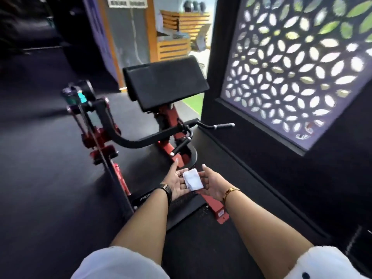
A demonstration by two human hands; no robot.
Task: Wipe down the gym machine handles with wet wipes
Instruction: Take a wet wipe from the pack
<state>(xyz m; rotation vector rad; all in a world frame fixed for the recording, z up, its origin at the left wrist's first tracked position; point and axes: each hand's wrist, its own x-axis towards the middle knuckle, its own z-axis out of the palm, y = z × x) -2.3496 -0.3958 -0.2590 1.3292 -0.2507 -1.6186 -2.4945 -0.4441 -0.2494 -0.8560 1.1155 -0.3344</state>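
The room was dimly lit, the floor (pixel 40 158) nearly black. Daylight was admitted through the patterned screen (pixel 291 73) and doorway (pixel 181 27), both overexposed. Motion blur was seen throughout, and wide-angle bending at the edges.

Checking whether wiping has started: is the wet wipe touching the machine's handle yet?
Apart. The head view shows the wet wipe lying across the open left hand and right hand, short of the handle.

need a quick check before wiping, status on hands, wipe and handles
Both hands open, left hand and right hand cradling folded white wet wipe. Black machine handles untouched. Path clear.
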